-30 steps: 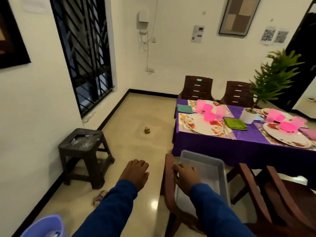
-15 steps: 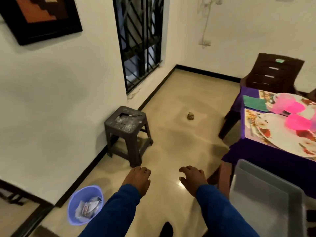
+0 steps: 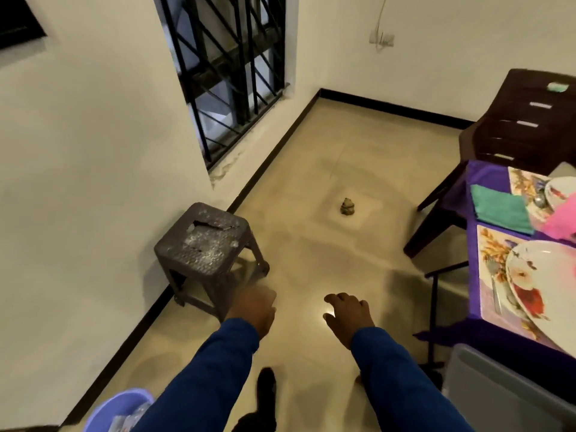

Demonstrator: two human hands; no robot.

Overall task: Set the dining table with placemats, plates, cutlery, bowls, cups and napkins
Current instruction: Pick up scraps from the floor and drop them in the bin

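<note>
The dining table (image 3: 473, 194) with a purple cloth shows at the right edge. On it lie a floral placemat (image 3: 492, 254) under a white flowered plate (image 3: 536, 285), a fork (image 3: 494, 282), a teal napkin (image 3: 495, 207) and a pink cup (image 3: 561, 219). A second plate (image 3: 561, 191) and spoon lie further back. Over the bare floor hang my left hand (image 3: 252, 310) and my right hand (image 3: 347, 316), both empty with loosely curled fingers, apart from the table. Both sleeves are blue.
A grey plastic tub (image 3: 498, 394) sits at the lower right. A dark stool (image 3: 205, 251) stands by the left wall, a brown chair (image 3: 517, 120) behind the table. A lilac bin (image 3: 115, 413) is at bottom left. A small object (image 3: 347, 206) lies on the floor.
My right hand has left the grey tub and now hangs free. The view has swung left and down, so most of the table has slid out of sight.
</note>
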